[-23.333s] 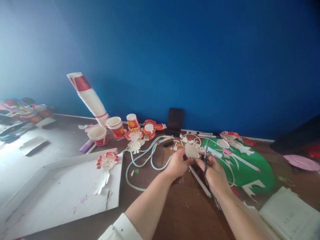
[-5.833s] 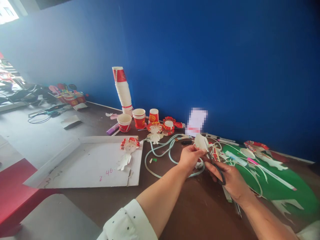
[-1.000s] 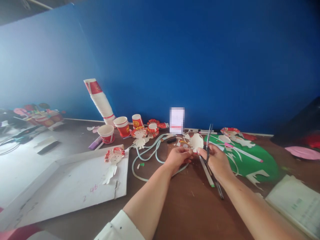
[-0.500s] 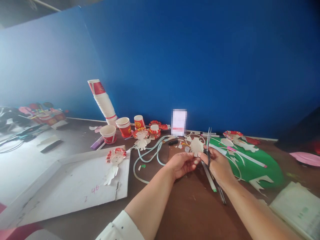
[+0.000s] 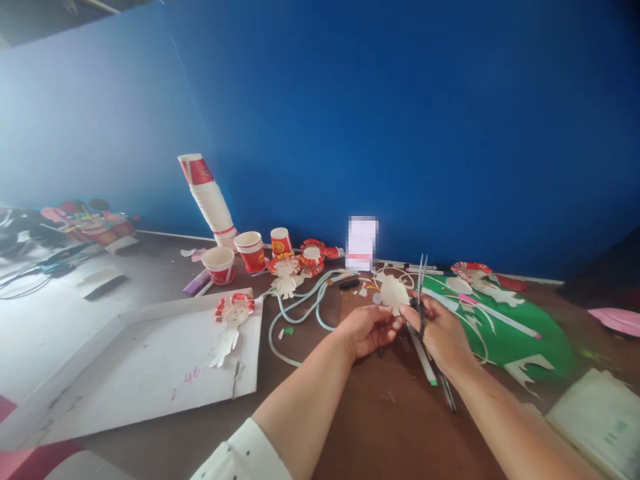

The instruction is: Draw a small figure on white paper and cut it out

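A small white paper cutout (image 5: 395, 293) with a rounded top is pinched by my left hand (image 5: 373, 331) at its lower edge. My right hand (image 5: 440, 331) is closed round a pair of scissors (image 5: 423, 283), whose blades point up and away, to the right of the cutout. The right thumb also reaches the cutout's lower edge. A green-capped marker (image 5: 424, 355) and a dark pen (image 5: 447, 387) lie under and beside my right hand. Behind the cutout are paper scraps and a loop of white strip.
Left stands a white box lid (image 5: 150, 373) bearing a paper figure (image 5: 231, 325) with a red fringe. Paper cups (image 5: 249, 252) and a leaning cup stack (image 5: 213, 207) are behind it. A pale blue cord (image 5: 295, 318) curls nearby. Green sheet (image 5: 545, 333) with scraps lies right; blue partition (image 5: 375, 120) behind.
The cutout has turned slightly in my fingers, and its outline now looks rounder. Both hands stay in nearly the same place, and the whole view has shifted a little.
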Motion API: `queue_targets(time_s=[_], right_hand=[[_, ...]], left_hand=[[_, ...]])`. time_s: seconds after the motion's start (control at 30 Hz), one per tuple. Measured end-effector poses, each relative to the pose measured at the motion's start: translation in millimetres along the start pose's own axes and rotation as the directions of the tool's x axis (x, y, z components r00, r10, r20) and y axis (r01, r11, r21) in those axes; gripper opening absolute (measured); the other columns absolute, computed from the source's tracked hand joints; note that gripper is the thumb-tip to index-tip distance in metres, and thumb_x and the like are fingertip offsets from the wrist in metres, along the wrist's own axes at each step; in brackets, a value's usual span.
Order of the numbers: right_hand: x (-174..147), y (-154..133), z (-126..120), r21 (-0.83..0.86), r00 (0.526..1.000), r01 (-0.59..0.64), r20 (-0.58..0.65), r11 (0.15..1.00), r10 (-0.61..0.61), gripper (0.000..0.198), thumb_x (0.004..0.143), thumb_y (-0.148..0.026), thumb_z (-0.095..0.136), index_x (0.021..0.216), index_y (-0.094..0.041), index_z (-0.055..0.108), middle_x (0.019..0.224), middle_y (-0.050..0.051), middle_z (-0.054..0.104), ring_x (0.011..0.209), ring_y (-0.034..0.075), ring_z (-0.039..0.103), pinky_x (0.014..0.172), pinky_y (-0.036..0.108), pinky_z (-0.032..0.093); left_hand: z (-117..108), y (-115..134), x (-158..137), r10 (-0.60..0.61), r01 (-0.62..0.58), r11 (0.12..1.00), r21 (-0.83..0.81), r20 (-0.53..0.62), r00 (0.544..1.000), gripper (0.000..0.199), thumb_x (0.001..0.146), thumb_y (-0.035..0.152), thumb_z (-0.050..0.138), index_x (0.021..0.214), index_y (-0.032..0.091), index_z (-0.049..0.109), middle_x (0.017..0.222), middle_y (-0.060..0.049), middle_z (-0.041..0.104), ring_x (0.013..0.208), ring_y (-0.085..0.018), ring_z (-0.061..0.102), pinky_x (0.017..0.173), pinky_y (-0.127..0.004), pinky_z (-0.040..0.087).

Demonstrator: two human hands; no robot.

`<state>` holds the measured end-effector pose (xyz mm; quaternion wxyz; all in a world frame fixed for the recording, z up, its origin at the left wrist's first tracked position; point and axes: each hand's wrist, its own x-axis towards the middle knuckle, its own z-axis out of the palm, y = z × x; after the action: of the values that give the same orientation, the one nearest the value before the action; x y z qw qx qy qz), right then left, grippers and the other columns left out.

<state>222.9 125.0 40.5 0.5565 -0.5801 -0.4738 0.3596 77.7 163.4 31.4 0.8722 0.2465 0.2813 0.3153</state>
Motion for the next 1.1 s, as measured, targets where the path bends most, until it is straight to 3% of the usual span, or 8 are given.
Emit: queue_targets(time_s=[0.13, 0.33, 0.53, 0.7, 0.83, 1.0, 1.1], right_hand=[[3, -1, -5, -0.043, 0.998, -0.005, -0.063, 0.999, 0.002, 0.044, 0.067, -0.034, 0.077, 0.108, -0.023, 0.067, 0.092, 0.002, 0.076, 0.084, 0.022, 0.069, 0.082, 0.032, 0.052], [1, -2, -6, -0.067, 0.998, -0.036, -0.053, 0.997, 0.033, 0.044, 0.068, -0.035, 0.076, 0.11, -0.022, 0.067, 0.087, 0.002, 0.076, 0.08, 0.022, 0.07, 0.079, 0.032, 0.052], [3, 7, -5, -0.087, 1.0, 0.011, -0.001, 0.996, -0.011, 0.043, 0.07, -0.04, 0.076, 0.108, -0.02, 0.069, 0.09, 0.004, 0.076, 0.085, 0.024, 0.07, 0.077, 0.032, 0.052], [1, 3, -4, -0.094, 0.999, -0.015, 0.032, 0.995, 0.018, 0.049, 0.074, -0.046, 0.073, 0.115, -0.019, 0.068, 0.088, 0.005, 0.076, 0.08, 0.022, 0.07, 0.073, 0.031, 0.052], [-6, -5, 0, -0.156, 0.985, -0.08, 0.142, 0.985, 0.102, 0.049, 0.078, -0.056, 0.067, 0.111, -0.019, 0.069, 0.086, 0.006, 0.075, 0.08, 0.021, 0.067, 0.059, 0.026, 0.048], [-13, -8, 7, -0.171, 0.93, -0.198, 0.278, 0.965, 0.241, 0.048, 0.079, -0.059, 0.064, 0.112, -0.023, 0.067, 0.079, 0.005, 0.073, 0.072, 0.02, 0.064, 0.041, 0.021, 0.036], [-16, -8, 10, -0.207, 0.923, -0.183, 0.3, 0.961, 0.24, 0.046, 0.08, -0.06, 0.063, 0.107, -0.024, 0.069, 0.075, 0.005, 0.072, 0.072, 0.021, 0.066, 0.038, 0.02, 0.033]], left_hand=[[2, 1, -3, 0.094, -0.087, 0.993, 0.081, -0.084, 0.992, 0.01, 0.075, 0.011, 0.068, 0.084, 0.011, 0.062, 0.073, -0.005, 0.064, 0.061, -0.01, 0.06, 0.058, -0.021, 0.049], [-1, 3, -1, 0.251, -0.249, 0.963, 0.105, -0.006, 0.968, 0.026, 0.064, 0.018, 0.08, 0.081, 0.014, 0.062, 0.072, -0.001, 0.062, 0.064, -0.009, 0.059, 0.061, -0.022, 0.048], [-5, 0, 5, 0.32, -0.279, 0.926, 0.254, -0.137, 0.938, 0.033, 0.057, 0.027, 0.085, 0.07, 0.013, 0.059, 0.064, -0.001, 0.06, 0.055, -0.007, 0.054, 0.054, -0.019, 0.041], [-7, 4, 7, 0.455, -0.405, 0.885, 0.232, -0.239, 0.858, 0.037, 0.054, 0.033, 0.086, 0.069, 0.013, 0.059, 0.064, -0.001, 0.06, 0.054, -0.006, 0.052, 0.054, -0.019, 0.042], [-8, 9, 8, 0.522, -0.48, 0.853, 0.206, -0.299, 0.799, 0.037, 0.055, 0.035, 0.085, 0.072, 0.012, 0.062, 0.067, -0.003, 0.063, 0.057, -0.007, 0.055, 0.055, -0.018, 0.043], [-6, 11, 8, 0.565, -0.558, 0.82, 0.125, -0.327, 0.758, 0.03, 0.055, 0.03, 0.083, 0.068, 0.013, 0.061, 0.062, -0.001, 0.061, 0.055, -0.007, 0.054, 0.056, -0.018, 0.044], [-5, 13, 7, 0.58, -0.587, 0.804, 0.092, -0.339, 0.741, 0.025, 0.057, 0.027, 0.08, 0.066, 0.013, 0.061, 0.059, 0.001, 0.058, 0.055, -0.007, 0.054, 0.057, -0.018, 0.045]])
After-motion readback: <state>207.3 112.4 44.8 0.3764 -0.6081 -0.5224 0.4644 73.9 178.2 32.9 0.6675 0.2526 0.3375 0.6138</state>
